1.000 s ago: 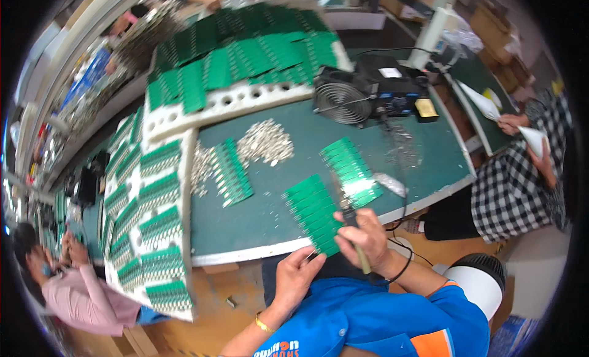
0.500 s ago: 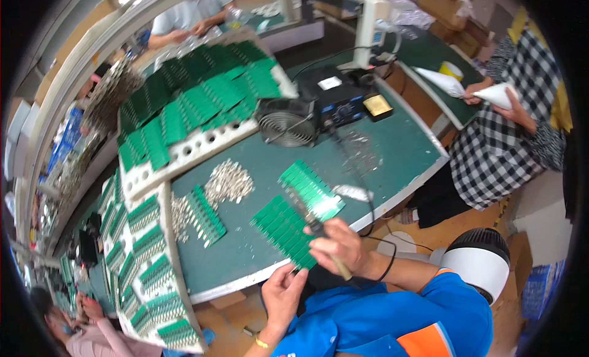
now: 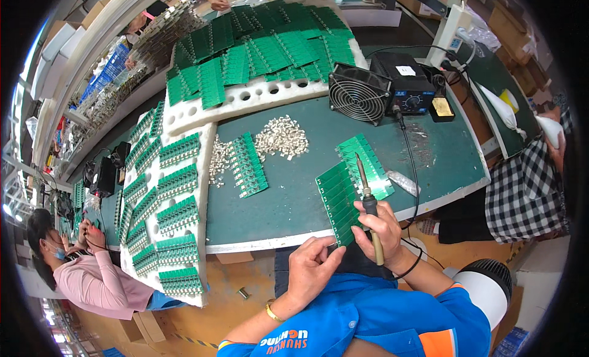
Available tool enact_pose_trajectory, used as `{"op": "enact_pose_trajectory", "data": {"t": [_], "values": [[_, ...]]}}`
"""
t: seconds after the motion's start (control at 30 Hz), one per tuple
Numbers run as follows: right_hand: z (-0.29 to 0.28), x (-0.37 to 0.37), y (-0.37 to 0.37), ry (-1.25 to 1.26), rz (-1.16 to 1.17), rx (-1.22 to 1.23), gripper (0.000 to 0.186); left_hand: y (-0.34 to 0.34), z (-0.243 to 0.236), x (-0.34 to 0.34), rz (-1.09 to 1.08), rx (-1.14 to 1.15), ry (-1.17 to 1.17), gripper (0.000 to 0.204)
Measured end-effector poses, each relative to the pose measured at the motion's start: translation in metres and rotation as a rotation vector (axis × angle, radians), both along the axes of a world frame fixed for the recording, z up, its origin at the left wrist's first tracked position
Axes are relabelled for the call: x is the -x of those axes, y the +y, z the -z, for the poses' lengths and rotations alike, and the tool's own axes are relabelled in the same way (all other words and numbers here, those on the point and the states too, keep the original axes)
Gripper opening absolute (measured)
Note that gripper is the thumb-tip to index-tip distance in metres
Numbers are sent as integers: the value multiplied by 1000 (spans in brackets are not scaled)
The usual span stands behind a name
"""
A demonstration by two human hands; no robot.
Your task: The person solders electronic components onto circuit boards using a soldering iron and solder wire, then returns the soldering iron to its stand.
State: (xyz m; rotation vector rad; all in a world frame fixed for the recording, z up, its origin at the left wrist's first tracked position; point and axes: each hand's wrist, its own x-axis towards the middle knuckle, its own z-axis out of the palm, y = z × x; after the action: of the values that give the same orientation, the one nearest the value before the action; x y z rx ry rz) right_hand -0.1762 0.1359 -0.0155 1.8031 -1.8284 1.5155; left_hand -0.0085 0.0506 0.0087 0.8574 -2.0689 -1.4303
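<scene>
My right hand (image 3: 383, 234) grips the handle of a soldering iron (image 3: 369, 203), its metal tip pointing up and away over the boards. Under the iron lies a green circuit board panel (image 3: 334, 200) scored into strips, its near end at the table's front edge. My left hand (image 3: 314, 265) is closed, thumb and forefinger pinched at that panel's near corner; whether a thin wire is also between them I cannot tell. A second green panel (image 3: 367, 157), with pale parts along its strips, lies just beyond, partly covered by the first.
Left are a panel with parts (image 3: 248, 166) and a pile of small whitish parts (image 3: 285, 136). White foam racks (image 3: 196, 111) hold many green boards. A fan (image 3: 361, 94), soldering station (image 3: 402, 84) and sponge tray (image 3: 442, 108) stand behind; the iron's cord (image 3: 412, 154) crosses the table. People sit nearby.
The view has shifted, so the table sits further right. My right hand has tilted the iron's tip up, off the panel. My left hand stays at the panel's near corner.
</scene>
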Motion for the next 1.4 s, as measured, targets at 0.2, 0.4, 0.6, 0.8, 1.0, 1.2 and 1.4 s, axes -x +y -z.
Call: {"op": "enact_pose_trajectory", "data": {"t": [0.2,0.4,0.6,0.8,1.0,1.2,1.4], "values": [[1,-1,-2,2,-12,0,49,-1,-1,-1,5,-35,-6,19],[-2,-2,-2,-20,-13,-12,46,-1,1,-1,6,-46,0,19],[0,-1,-2,8,-14,-20,49,-1,2,-2,7,-45,6,19],[1,-3,-5,-17,-18,-23,48,-3,3,-4,1,-44,11,19],[-5,1,3,11,12,-11,46,-2,7,2,7,-261,19,20],[-47,47,29,150,187,217,31,-8,10,2,-2,-691,44,16],[-80,144,49,-355,650,307,27,-11,13,7,-53,-840,127,14]]}}
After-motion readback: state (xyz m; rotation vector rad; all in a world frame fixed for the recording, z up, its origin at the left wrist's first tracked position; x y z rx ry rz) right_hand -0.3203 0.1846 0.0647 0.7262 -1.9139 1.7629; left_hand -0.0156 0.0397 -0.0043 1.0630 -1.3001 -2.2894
